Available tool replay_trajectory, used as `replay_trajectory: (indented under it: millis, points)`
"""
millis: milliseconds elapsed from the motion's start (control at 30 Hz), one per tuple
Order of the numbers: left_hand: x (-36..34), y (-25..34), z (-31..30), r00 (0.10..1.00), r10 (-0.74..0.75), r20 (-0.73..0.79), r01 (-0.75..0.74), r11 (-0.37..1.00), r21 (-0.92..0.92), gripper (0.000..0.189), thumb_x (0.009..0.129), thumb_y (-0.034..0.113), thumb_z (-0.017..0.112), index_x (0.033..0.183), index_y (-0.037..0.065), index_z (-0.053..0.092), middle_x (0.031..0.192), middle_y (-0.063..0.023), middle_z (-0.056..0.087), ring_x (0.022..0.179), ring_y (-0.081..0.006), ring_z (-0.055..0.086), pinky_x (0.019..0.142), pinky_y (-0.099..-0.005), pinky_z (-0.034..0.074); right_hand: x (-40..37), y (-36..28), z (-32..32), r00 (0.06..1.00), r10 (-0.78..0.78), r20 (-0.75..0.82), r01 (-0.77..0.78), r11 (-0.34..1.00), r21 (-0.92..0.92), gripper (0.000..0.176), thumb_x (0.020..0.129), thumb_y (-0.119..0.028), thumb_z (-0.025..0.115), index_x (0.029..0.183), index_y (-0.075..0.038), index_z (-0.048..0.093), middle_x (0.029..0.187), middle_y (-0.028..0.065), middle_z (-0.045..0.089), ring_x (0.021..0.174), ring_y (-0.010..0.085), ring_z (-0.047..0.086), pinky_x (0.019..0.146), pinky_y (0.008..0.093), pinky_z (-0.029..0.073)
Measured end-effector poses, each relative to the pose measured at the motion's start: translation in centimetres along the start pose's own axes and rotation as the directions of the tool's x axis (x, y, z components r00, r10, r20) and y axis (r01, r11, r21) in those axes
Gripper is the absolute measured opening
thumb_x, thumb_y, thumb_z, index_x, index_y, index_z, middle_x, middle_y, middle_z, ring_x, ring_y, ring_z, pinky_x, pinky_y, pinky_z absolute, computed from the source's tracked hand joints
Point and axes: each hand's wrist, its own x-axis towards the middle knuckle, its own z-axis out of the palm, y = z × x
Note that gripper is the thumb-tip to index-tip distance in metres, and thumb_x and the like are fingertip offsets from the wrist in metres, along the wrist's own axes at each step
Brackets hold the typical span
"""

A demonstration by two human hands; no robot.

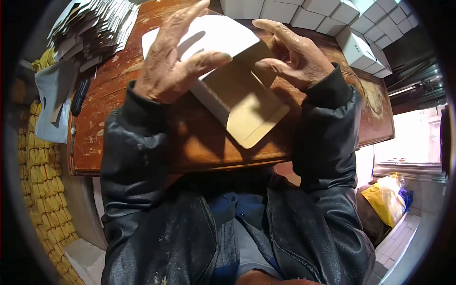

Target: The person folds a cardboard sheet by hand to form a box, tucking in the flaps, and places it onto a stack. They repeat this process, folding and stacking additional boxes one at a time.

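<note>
A small cardboard box (214,90), white outside and brown inside, lies partly folded on the wooden table in front of me. One brown end flap (254,118) stretches toward me, and a white panel (228,33) shows at the far side. Over the box's left side is my left hand (175,59), open, its thumb pointing across the box and its fingers reaching away from me. My right hand (297,54) is at the right side, thumb and forefinger apart, the other fingers bent close to the box wall. The thumb tip overlaps the box's edge in this view.
White closed boxes (304,18) stand in rows along the far right, with another pair (358,50) nearer. A pile of flat cardboard pieces (95,31) fills the far left. A black-handled tool (80,97) lies at the table's (102,137) left edge.
</note>
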Motion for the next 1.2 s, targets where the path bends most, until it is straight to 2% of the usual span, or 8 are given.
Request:
replay_trajectory:
  millis: [67, 300, 367, 467, 667, 1067, 1100, 1200]
  points:
    - [-0.6, -0.1, -1.3, 0.995, -0.062, 0.081, 0.072, 0.988, -0.135, 0.101, 0.068, 0.071, 0.069, 0.145, 0.015, 0.036, 0.142, -0.0172, 0.042, 0.132, -0.0348, 0.041, 0.105, -0.0488, 0.041, -0.3, -0.1, 0.2, 0.994, 0.078, 0.078, -0.094, 0.970, 0.225, 0.078, 0.076, -0.023, 0.081, 0.142, -0.012, 0.041, 0.089, 0.0033, 0.056, 0.084, 0.0117, 0.057, 0.077, 0.0254, 0.049]
    - [-0.5, -1.0, -4.3, 0.998, 0.056, 0.019, -0.059, 0.977, 0.203, 0.107, 0.057, 0.065, 0.077, 0.143, 0.012, 0.042, 0.145, -0.0146, 0.042, 0.138, -0.0294, 0.034, 0.115, -0.0451, 0.027, -0.7, -0.7, -0.9, 0.990, 0.066, 0.128, -0.121, 0.859, 0.498, 0.076, 0.075, -0.022, 0.081, 0.140, -0.011, 0.043, 0.102, 0.0060, 0.056, 0.096, 0.0163, 0.061, 0.091, 0.0300, 0.052]
    - [-0.6, 0.8, -2.0, 0.965, 0.227, -0.129, -0.183, 0.941, 0.285, 0.088, 0.064, 0.048, 0.082, 0.134, 0.006, 0.048, 0.129, -0.0151, 0.052, 0.121, -0.0284, 0.048, 0.103, -0.0424, 0.039, -0.7, -0.1, -0.9, 0.992, 0.031, 0.123, -0.081, 0.904, 0.421, 0.074, 0.077, -0.022, 0.080, 0.140, -0.012, 0.044, 0.103, 0.0058, 0.056, 0.095, 0.0160, 0.061, 0.091, 0.0291, 0.051]
    - [-0.5, 1.0, -4.4, 0.951, 0.241, 0.196, -0.282, 0.934, 0.220, 0.108, 0.053, 0.046, 0.088, 0.141, 0.005, 0.040, 0.141, -0.0201, 0.041, 0.133, -0.0333, 0.038, 0.111, -0.0458, 0.031, -0.5, 0.1, -0.6, 0.991, 0.022, 0.133, -0.060, 0.956, 0.287, 0.068, 0.081, -0.023, 0.077, 0.140, -0.011, 0.044, 0.097, 0.0043, 0.057, 0.091, 0.0130, 0.059, 0.084, 0.0257, 0.050]
    - [-1.5, 3.2, -1.8, 0.951, 0.196, 0.239, -0.260, 0.924, 0.279, 0.117, 0.041, 0.052, 0.088, 0.141, 0.011, 0.044, 0.144, -0.0138, 0.040, 0.137, -0.0317, 0.033, 0.113, -0.0458, 0.029, -0.1, -0.2, 0.6, 0.995, 0.061, 0.083, -0.068, 0.994, 0.085, 0.061, 0.087, -0.010, 0.070, 0.140, -0.011, 0.043, 0.088, 0.0033, 0.057, 0.083, 0.0102, 0.056, 0.076, 0.0228, 0.047]
    - [-2.4, 2.8, -2.7, 0.925, 0.065, 0.375, -0.223, 0.891, 0.396, 0.119, 0.039, 0.060, 0.085, 0.142, 0.015, 0.044, 0.144, -0.0135, 0.039, 0.137, -0.0345, 0.030, 0.112, -0.0488, 0.026, 0.2, -0.8, 0.8, 0.983, -0.086, 0.161, 0.066, 0.989, 0.131, 0.069, 0.082, -0.015, 0.076, 0.141, -0.008, 0.042, 0.095, 0.0034, 0.053, 0.083, 0.0087, 0.051, 0.075, 0.0218, 0.044]
    - [-2.4, 2.8, -2.6, 0.924, 0.059, 0.379, -0.226, 0.881, 0.415, 0.119, 0.040, 0.061, 0.085, 0.142, 0.015, 0.044, 0.144, -0.0135, 0.039, 0.137, -0.0345, 0.030, 0.112, -0.0487, 0.026, 0.1, -1.6, 0.8, 0.977, 0.039, 0.211, -0.084, 0.974, 0.209, 0.078, 0.076, -0.024, 0.080, 0.141, -0.006, 0.042, 0.101, 0.0051, 0.056, 0.088, 0.0105, 0.054, 0.081, 0.0240, 0.046]
    - [-2.5, 3.0, -3.1, 0.932, 0.059, 0.358, -0.226, 0.867, 0.444, 0.120, 0.040, 0.064, 0.083, 0.142, 0.015, 0.044, 0.144, -0.0141, 0.039, 0.137, -0.0343, 0.031, 0.112, -0.0488, 0.026, -0.2, -0.6, 1.8, 0.982, -0.165, 0.093, 0.126, 0.936, 0.329, 0.077, 0.075, -0.028, 0.081, 0.140, -0.010, 0.045, 0.089, 0.0076, 0.053, 0.076, 0.0144, 0.055, 0.066, 0.0253, 0.051]
